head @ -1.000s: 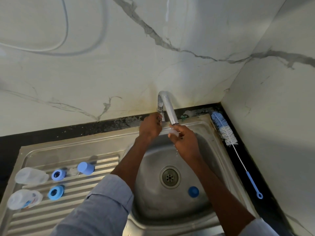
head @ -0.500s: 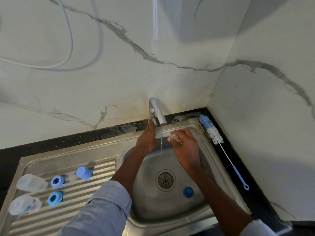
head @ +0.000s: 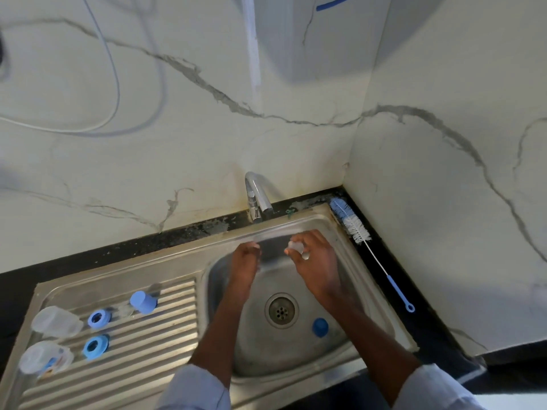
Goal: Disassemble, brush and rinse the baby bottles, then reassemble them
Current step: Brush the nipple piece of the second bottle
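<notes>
Head view, steel sink point(head: 370, 294) in marble corner, right hand point(head: 313, 261) pinching clear teat point(head: 297, 248), left hand point(head: 245, 261) empty

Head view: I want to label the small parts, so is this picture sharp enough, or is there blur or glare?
Head view: left hand smeared by motion; clear piece in right hand soft; bottles hazy; wide-angle bends edges.
</notes>
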A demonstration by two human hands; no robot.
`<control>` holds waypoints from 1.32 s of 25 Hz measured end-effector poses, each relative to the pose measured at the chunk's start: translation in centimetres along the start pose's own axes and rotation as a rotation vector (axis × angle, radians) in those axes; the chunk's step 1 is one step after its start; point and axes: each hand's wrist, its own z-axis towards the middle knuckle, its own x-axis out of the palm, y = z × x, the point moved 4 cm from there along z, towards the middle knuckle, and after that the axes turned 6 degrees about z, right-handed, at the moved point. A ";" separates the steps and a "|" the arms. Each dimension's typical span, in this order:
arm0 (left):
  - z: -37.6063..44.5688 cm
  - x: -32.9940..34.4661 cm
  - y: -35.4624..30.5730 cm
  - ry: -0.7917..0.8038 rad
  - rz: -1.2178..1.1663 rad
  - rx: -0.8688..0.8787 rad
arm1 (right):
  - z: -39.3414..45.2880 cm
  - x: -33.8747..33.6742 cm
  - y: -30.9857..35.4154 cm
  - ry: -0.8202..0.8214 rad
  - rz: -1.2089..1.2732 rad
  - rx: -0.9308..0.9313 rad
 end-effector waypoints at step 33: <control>-3.4 4.8 2.2 -0.125 -0.746 -0.118 | -0.5 -10.5 -16.1 -0.125 -0.024 0.239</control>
